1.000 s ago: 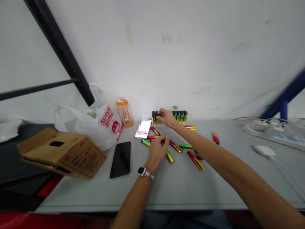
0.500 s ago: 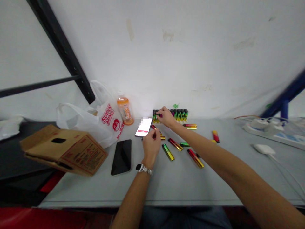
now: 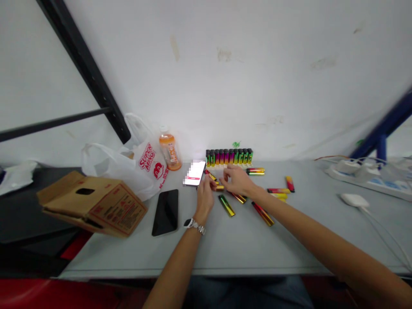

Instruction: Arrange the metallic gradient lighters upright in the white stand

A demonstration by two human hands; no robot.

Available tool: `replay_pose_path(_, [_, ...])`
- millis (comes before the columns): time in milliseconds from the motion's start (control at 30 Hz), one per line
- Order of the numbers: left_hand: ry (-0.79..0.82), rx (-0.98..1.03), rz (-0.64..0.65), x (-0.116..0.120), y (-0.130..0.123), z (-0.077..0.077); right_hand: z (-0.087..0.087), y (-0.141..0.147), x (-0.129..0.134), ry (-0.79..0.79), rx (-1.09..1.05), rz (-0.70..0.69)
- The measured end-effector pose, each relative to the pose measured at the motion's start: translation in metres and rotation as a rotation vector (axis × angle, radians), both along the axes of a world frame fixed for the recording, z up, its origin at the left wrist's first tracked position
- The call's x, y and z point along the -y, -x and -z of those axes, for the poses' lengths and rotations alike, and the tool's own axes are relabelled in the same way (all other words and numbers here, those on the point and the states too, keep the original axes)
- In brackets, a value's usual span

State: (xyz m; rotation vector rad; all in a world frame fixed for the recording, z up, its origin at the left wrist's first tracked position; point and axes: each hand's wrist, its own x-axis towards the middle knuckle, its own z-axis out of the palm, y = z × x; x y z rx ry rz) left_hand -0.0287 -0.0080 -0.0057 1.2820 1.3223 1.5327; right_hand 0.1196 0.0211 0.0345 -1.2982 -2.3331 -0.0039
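Observation:
Behind my hands, a row of lighters with black tops and shiny green, yellow and purple bodies stands upright against the wall. My left hand, wearing a watch on its wrist, is closed beside the phone with the lit screen. Whatever its fingers pinch is too small to make out. Just to its right hovers my right hand, fingers bent and apart, with no object visible in them. Around both hands lie loose lighters, among them a green and gold lighter and a red and gold lighter.
On the left are a dark phone, a cardboard box, a white plastic bag and an orange drink bottle. A power strip and a white charger with its cable lie at the right.
My right hand has come back from the standing row toward my left hand, uncovering the row's middle and left. My left hand stays near the lit phone. The view has shifted slightly.

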Motion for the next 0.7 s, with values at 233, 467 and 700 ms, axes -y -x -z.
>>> replay_pose_path(233, [-0.008,0.241,0.206,-0.004,-0.028,0.002,0.001,-0.023,0.048,0.09,0.19,-0.087])
replay_pose_path(467, [-0.051,0.351,0.256,-0.026,-0.04,-0.004,0.003,-0.033,0.03,0.15,0.202,0.019])
replay_pose_path(700, [-0.267,0.373,0.129,-0.019,-0.024,-0.012,0.006,-0.054,0.015,0.164,-0.37,-0.008])
